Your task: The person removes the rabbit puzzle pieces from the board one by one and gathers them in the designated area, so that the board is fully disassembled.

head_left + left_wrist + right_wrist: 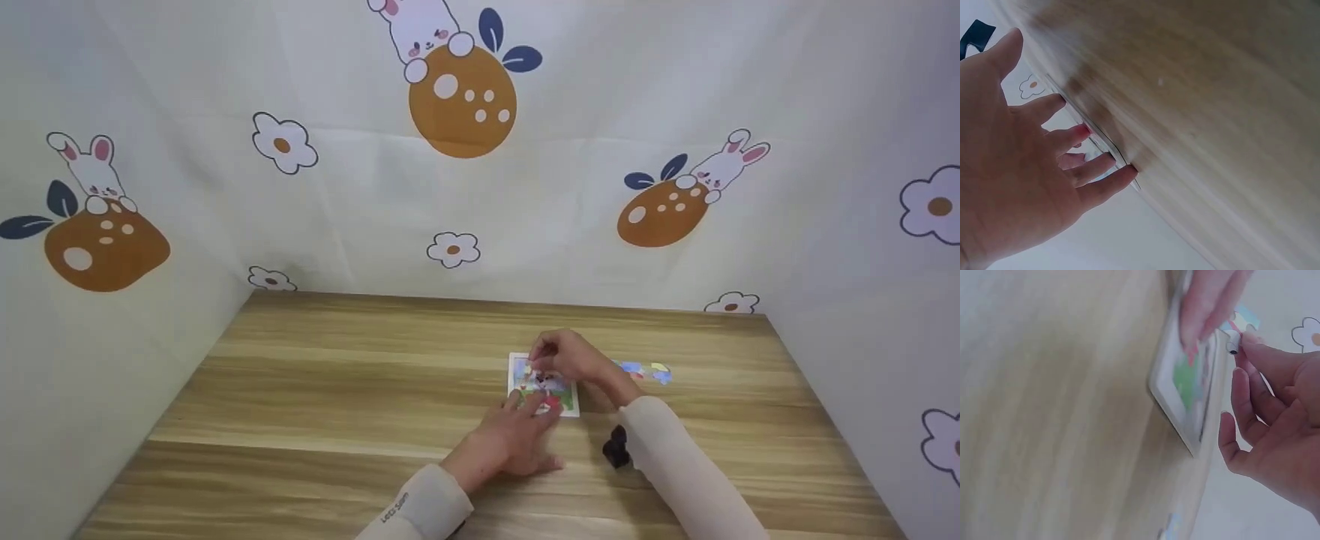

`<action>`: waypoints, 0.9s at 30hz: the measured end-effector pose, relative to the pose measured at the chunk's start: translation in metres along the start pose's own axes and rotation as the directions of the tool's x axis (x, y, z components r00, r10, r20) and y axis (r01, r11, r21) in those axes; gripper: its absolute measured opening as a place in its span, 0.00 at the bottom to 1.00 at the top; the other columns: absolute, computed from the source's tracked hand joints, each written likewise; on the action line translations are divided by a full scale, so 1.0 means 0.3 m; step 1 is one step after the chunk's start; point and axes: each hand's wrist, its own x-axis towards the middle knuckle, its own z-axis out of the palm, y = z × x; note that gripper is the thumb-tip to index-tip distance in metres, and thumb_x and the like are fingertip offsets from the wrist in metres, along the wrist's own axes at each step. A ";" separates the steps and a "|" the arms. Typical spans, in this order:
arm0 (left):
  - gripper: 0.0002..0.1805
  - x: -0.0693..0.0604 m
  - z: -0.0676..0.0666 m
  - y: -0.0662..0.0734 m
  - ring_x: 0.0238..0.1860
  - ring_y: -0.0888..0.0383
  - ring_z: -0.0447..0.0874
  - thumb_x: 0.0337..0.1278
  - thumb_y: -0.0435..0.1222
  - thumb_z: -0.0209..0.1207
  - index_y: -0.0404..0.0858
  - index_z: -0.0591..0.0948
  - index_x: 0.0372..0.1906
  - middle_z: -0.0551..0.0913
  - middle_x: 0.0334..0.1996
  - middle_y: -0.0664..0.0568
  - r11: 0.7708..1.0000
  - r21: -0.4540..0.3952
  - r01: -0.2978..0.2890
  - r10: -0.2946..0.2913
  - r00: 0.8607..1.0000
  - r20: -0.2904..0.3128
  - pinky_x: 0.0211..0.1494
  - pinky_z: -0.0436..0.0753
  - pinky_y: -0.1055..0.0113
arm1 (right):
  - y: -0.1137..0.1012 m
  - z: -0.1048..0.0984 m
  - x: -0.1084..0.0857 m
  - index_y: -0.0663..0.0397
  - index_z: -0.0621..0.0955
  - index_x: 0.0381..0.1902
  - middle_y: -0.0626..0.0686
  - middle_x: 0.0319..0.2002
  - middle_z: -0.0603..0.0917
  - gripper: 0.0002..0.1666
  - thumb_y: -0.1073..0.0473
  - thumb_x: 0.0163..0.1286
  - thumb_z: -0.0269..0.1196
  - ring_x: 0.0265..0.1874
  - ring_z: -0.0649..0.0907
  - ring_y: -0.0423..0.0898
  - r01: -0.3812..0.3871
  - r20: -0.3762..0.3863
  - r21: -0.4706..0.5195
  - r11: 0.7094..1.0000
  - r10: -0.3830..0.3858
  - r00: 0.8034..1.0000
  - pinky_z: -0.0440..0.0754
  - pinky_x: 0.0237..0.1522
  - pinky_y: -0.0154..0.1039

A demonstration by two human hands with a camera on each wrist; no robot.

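Note:
A white-framed picture puzzle [571,412] with a cartoon animal lies on the wooden table, right of the middle. My left hand [514,439] reaches in from the near side, its spread fingers resting on the puzzle's lower part. In the left wrist view the fingertips [1131,170] touch the board's edge and face. Over the upper part is my right hand [574,356]. Its thumb and forefinger pinch a small puzzle piece [1232,343], whitish with a dark eye mark, in the right wrist view. The other right fingers are loosely bent. Where the piece meets the board is unclear.
Several loose puzzle pieces [661,373] lie on the table right of the board, partly behind the right wrist. A black device [616,448] sits at the right sleeve. Cloth walls [360,195] printed with rabbits and flowers enclose the table [315,390] at the back and sides.

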 end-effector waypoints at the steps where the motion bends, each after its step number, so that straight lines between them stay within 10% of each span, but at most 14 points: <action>1: 0.43 -0.001 0.000 0.001 0.79 0.45 0.53 0.61 0.68 0.52 0.60 0.57 0.79 0.53 0.80 0.55 1.000 -0.005 0.000 0.000 1.000 0.005 0.76 0.66 0.45 | -0.001 -0.012 -0.006 0.65 0.84 0.38 0.58 0.38 0.86 0.03 0.68 0.68 0.65 0.38 0.83 0.44 -0.002 -0.012 -0.003 1.000 0.002 1.000 0.83 0.46 0.39; 15: 0.45 -0.004 -0.023 0.005 0.81 0.42 0.49 0.61 0.68 0.52 0.60 0.54 0.79 0.51 0.82 0.54 0.999 -0.024 0.024 -0.022 0.998 0.058 0.79 0.61 0.44 | 0.053 -0.236 -0.139 0.64 0.84 0.40 0.58 0.39 0.86 0.05 0.66 0.70 0.64 0.37 0.83 0.42 -0.038 -0.079 -0.049 0.998 0.034 0.996 0.82 0.44 0.33; 27: 0.45 -0.005 -0.025 0.010 0.81 0.43 0.48 0.61 0.67 0.53 0.60 0.54 0.80 0.51 0.82 0.54 0.999 -0.028 0.025 -0.023 0.998 0.067 0.79 0.61 0.45 | 0.132 -0.242 -0.223 0.63 0.84 0.39 0.57 0.38 0.87 0.04 0.67 0.69 0.64 0.36 0.83 0.41 -0.091 -0.051 -0.086 0.992 0.086 0.995 0.83 0.40 0.34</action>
